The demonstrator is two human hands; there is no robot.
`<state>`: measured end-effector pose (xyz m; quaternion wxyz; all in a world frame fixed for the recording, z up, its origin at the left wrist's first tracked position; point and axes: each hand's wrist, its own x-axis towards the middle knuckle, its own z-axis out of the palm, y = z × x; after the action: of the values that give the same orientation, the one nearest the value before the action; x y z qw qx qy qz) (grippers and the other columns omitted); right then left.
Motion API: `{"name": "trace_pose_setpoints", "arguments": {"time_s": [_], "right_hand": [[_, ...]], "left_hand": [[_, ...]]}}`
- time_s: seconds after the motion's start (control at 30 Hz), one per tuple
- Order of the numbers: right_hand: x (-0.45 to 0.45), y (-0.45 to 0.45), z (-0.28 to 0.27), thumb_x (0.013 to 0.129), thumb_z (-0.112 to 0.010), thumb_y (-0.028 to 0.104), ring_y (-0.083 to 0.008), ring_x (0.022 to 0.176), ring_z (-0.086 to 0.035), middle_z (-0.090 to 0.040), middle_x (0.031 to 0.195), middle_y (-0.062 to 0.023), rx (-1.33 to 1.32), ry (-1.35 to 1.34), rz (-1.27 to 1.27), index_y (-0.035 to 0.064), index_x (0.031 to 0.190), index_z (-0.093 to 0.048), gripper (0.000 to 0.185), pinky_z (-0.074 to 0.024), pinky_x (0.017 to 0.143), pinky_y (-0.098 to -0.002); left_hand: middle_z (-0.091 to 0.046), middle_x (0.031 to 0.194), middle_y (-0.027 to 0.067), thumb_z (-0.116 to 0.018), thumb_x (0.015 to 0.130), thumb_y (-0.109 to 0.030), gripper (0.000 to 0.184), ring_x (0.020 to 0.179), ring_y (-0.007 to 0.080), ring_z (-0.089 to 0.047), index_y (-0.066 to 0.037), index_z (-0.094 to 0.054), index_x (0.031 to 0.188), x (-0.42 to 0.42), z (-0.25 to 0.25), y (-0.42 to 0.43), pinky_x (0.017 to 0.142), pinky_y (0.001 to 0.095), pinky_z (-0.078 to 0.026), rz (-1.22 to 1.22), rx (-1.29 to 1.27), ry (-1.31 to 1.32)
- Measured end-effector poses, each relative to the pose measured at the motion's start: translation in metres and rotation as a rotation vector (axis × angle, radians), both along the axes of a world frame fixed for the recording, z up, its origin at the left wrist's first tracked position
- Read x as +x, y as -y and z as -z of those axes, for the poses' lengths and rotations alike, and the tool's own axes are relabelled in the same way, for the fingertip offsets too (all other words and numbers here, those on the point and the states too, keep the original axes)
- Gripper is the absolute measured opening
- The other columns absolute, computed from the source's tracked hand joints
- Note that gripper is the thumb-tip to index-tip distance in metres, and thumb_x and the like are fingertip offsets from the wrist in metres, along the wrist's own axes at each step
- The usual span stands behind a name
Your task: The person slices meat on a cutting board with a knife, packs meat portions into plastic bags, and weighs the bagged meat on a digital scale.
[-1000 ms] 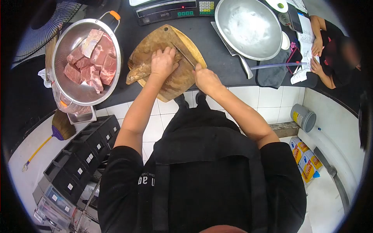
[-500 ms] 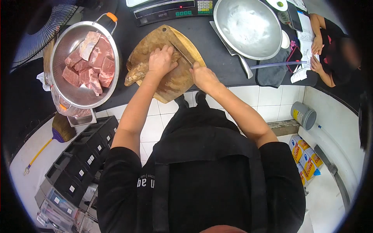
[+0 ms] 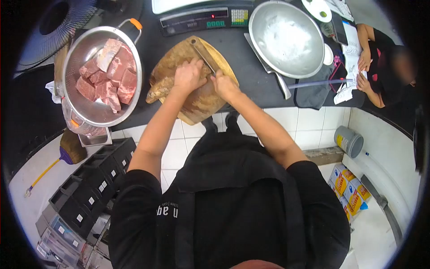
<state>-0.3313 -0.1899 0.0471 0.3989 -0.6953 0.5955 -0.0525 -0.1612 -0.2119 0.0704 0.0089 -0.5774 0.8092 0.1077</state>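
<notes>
A wooden cutting board [image 3: 219,58] lies at the counter's front edge, its corner overhanging. On it rests a long, brownish, rough-surfaced piece of meat [image 3: 160,90], partly hidden under my left hand [image 3: 190,77]. The fingers of that hand are curled and press on the meat. My right hand [image 3: 225,87] is closed around the handle of a knife [image 3: 204,54]. Its broad blade points away from me toward the hole end of the board, right beside my left fingertips. Where the blade meets the meat is hard to make out.
A steel colander [image 3: 67,89] with several raw meat chunks [image 3: 107,74] stands left. Behind the board is a digital scale [image 3: 192,21]. Right of it are a large metal bowl [image 3: 286,38] and a second knife [image 3: 283,85]. Another person's hands [image 3: 363,62] rest on papers at far right.
My right hand has moved left and forward over the board, pushing the knife farther away from me. More of the blade's flat side shows now. My left hand stays on the meat.
</notes>
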Motion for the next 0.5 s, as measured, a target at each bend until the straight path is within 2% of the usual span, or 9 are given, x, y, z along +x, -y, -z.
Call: {"name": "trace_pose_setpoints", "arguments": {"time_s": [0.1, 0.13, 0.17, 0.23, 0.27, 0.33, 0.47, 0.5], "right_hand": [[-0.002, -0.013, 0.001, 0.098, -0.043, 0.031, -0.048, 0.085, -0.063, -0.064, 0.086, -0.0314, -0.006, 0.02, 0.034, -0.003, 0.103, -0.049, 0.035, -0.0496, 0.075, -0.0544], [-0.008, -0.025, 0.003, 0.098, -0.044, 0.032, -0.0478, 0.084, -0.063, -0.064, 0.085, -0.0313, -0.018, 0.0, 0.044, -0.0029, 0.102, -0.049, 0.035, -0.0497, 0.075, -0.0544], [-0.015, -0.03, 0.0, 0.097, -0.045, 0.032, -0.0476, 0.083, -0.063, -0.064, 0.084, -0.0312, -0.031, -0.023, 0.051, -0.0027, 0.101, -0.05, 0.035, -0.0497, 0.075, -0.0544], [-0.03, -0.032, -0.004, 0.097, -0.045, 0.032, -0.0474, 0.083, -0.063, -0.064, 0.083, -0.0313, -0.051, -0.027, 0.022, -0.0028, 0.101, -0.05, 0.035, -0.05, 0.075, -0.0541], [-0.034, -0.032, -0.01, 0.097, -0.046, 0.032, -0.0472, 0.082, -0.063, -0.064, 0.082, -0.0313, -0.055, -0.031, -0.003, -0.0029, 0.101, -0.051, 0.035, -0.0502, 0.074, -0.0537], [-0.039, -0.031, -0.022, 0.097, -0.046, 0.031, -0.0474, 0.082, -0.063, -0.064, 0.081, -0.031, -0.033, -0.029, 0.035, -0.0033, 0.1, -0.051, 0.035, -0.0504, 0.074, -0.0537], [-0.041, -0.039, -0.046, 0.097, -0.045, 0.031, -0.0474, 0.077, -0.064, -0.064, 0.076, -0.0297, -0.071, -0.063, 0.027, -0.004, 0.1, -0.051, 0.035, -0.051, 0.071, -0.054], [-0.042, -0.042, -0.051, 0.097, -0.045, 0.031, -0.0474, 0.077, -0.064, -0.064, 0.076, -0.0297, -0.067, -0.069, 0.028, -0.004, 0.1, -0.051, 0.035, -0.051, 0.071, -0.054]], "left_hand": [[-0.057, 0.103, 0.0093, -0.079, 0.063, -0.034, 0.057, 0.093, 0.0309, -0.06, -0.01, -0.055, 0.109, 0.001, -0.003, -0.002, 0.077, 0.0431, -0.051, 0.015, -0.061, -0.005], [-0.056, 0.108, 0.0103, -0.077, 0.066, -0.04, 0.062, 0.102, 0.0304, -0.057, -0.01, -0.054, 0.114, 0.001, -0.007, -0.001, 0.087, 0.0484, -0.048, 0.004, -0.007, -0.023], [-0.056, 0.108, 0.0103, -0.077, 0.066, -0.04, 0.062, 0.102, 0.0304, -0.057, -0.01, -0.054, 0.114, 0.003, -0.01, 0.0, 0.087, 0.0484, -0.048, 0.008, -0.022, -0.022], [-0.056, 0.114, 0.0118, -0.073, 0.071, -0.05, 0.065, 0.108, 0.0333, -0.055, -0.008, -0.055, 0.117, 0.011, -0.01, -0.005, 0.099, 0.0542, -0.038, 0.036, -0.235, -0.117], [-0.056, 0.114, 0.0118, -0.073, 0.071, -0.05, 0.065, 0.108, 0.0333, -0.055, -0.008, -0.055, 0.117, 0.011, -0.007, -0.01, 0.099, 0.0542, -0.038, 0.035, -0.241, -0.118], [-0.057, 0.116, 0.0124, -0.068, 0.074, -0.058, 0.067, 0.11, 0.033, -0.055, -0.009, -0.057, 0.118, 0.015, 0.0, -0.021, 0.105, 0.059, -0.029, -0.272, -0.263, -0.097], [-0.061, 0.109, 0.0099, -0.068, 0.073, -0.059, 0.061, 0.105, 0.0306, -0.057, -0.012, -0.063, 0.112, 0.003, 0.013, -0.035, 0.098, 0.0561, -0.035, -0.413, -0.36, -0.052], [-0.063, 0.104, 0.0066, -0.068, 0.072, -0.06, 0.058, 0.1, 0.0286, -0.058, -0.014, -0.066, 0.106, 0.002, 0.012, -0.035, 0.091, 0.053, -0.038, -0.401, -0.416, -0.084]]}}
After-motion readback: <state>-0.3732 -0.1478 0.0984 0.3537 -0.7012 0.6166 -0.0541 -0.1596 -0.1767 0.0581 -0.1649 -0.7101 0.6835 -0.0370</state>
